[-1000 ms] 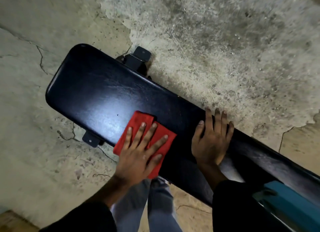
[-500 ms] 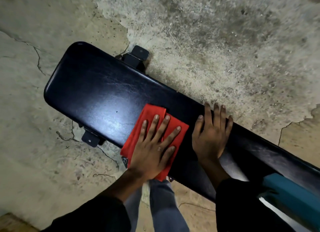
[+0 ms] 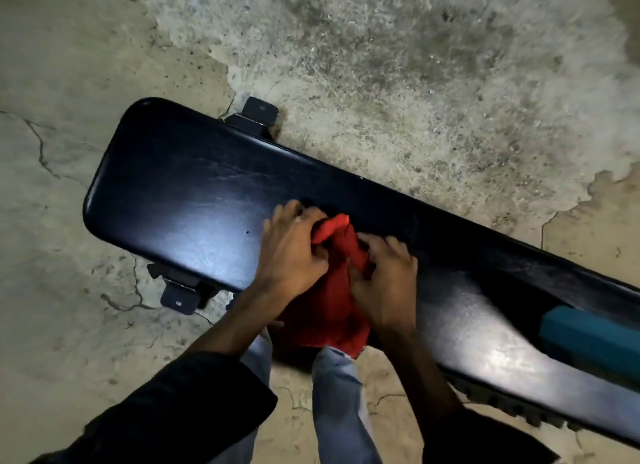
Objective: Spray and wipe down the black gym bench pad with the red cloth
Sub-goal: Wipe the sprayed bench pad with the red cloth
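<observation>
Both hands pinch the red cloth above the black bench pad: the left hand and right hand bunch it, probably to fold a clean side out

Black bench pad on cracked concrete floor carries red cloth.

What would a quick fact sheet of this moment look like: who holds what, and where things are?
setting: cracked, patchy concrete floor
bench pad: black, glossy, running from upper left to lower right
red cloth: bunched up, lifted over the near edge of the pad
left hand: gripping the cloth's upper left part
right hand: gripping the cloth's right side
teal object: on the pad at far right, partly cut off
spray bottle: not in view
</observation>
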